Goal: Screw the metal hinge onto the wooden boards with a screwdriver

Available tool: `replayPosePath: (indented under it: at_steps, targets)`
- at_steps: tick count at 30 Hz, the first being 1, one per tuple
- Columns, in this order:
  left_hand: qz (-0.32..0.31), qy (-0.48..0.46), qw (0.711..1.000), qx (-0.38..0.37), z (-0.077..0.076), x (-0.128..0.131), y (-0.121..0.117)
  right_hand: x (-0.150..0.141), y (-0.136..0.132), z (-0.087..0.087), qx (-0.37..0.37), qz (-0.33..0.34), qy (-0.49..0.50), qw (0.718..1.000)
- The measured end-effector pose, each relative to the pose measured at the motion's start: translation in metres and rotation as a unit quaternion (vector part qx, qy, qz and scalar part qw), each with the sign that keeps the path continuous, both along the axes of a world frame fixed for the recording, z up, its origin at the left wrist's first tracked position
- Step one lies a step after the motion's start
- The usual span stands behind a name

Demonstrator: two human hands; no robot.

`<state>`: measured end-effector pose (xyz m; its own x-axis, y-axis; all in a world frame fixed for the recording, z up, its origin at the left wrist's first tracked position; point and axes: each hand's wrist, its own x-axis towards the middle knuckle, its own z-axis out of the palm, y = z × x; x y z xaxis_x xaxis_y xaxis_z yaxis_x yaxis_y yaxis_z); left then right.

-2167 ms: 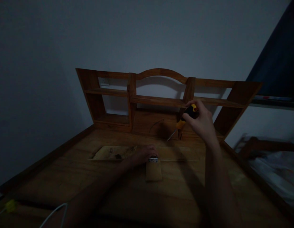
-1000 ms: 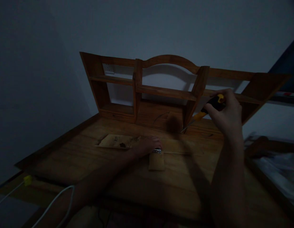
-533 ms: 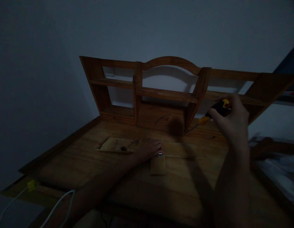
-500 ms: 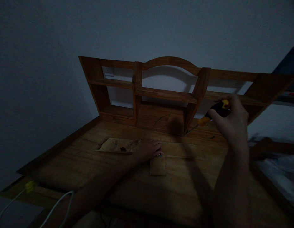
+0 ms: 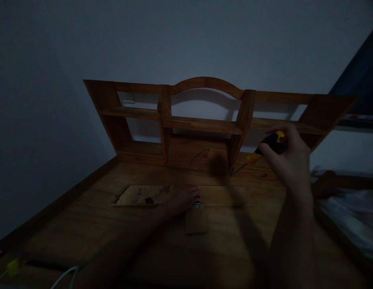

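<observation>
In dim light my right hand [image 5: 290, 156] is closed around the black and yellow handle of a screwdriver [image 5: 268, 145]. Its thin shaft slants down to the left, above the wooden desktop. My left hand [image 5: 186, 197] rests low over a long wooden board [image 5: 219, 196], fingers pressed together at a small metal hinge [image 5: 196, 205]. The hinge lies where the board meets a short wood piece [image 5: 196, 220]. My fingers hide part of the hinge and the board's middle. A dark hole and rough patches show on the board's left part.
A wooden shelf unit [image 5: 204, 124] with an arched top stands at the back of the desktop [image 5: 144, 237], against the wall. A yellow plug [image 5: 14, 267] and white cable [image 5: 66, 277] lie at the lower left. Plastic-wrapped stuff [image 5: 349, 220] sits at the right.
The view has shifted, so the shelf sits further left and the desktop lower. My right hand still holds the screwdriver; my left hand stays at the hinge, which now shows more clearly.
</observation>
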<state>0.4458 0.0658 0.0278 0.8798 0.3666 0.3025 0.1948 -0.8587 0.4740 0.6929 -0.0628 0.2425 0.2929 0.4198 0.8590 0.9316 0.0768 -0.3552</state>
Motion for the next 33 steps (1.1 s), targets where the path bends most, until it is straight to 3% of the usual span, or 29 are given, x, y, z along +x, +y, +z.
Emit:
replayPosePath:
  at_steps: [8, 17, 22, 25, 29, 31, 33]
  targets:
    - [0.056, -0.011, 0.998, -0.034, 0.001, 0.004, -0.009, 0.000, 0.001, 0.000, 0.003, -0.001, -0.009, 1.000]
    - [0.143, -0.061, 0.988, -0.016, 0.004, 0.001, -0.013, 0.001, -0.002, 0.001, 0.003, -0.012, 0.004, 1.000]
    - [0.200, -0.086, 0.975, -0.039, 0.021, -0.007, 0.002, 0.002, -0.004, 0.002, 0.005, -0.009, 0.001, 1.000]
    - [0.215, -0.111, 0.970, -0.002, 0.048, -0.041, 0.040, 0.001, -0.007, 0.002, 0.007, -0.012, 0.001, 1.000]
    - [0.219, -0.025, 0.970, 0.099, 0.083, -0.133, 0.108, 0.000, -0.011, 0.003, 0.010, -0.004, 0.003, 1.000]
    - [0.248, 0.051, 0.963, 0.087, 0.088, -0.189, 0.133, 0.000, -0.012, 0.003, 0.011, -0.003, 0.001, 1.000]
    - [0.310, 0.105, 0.944, 0.029, 0.084, -0.240, 0.143, 0.001, -0.012, 0.003, 0.014, -0.002, -0.003, 1.000]
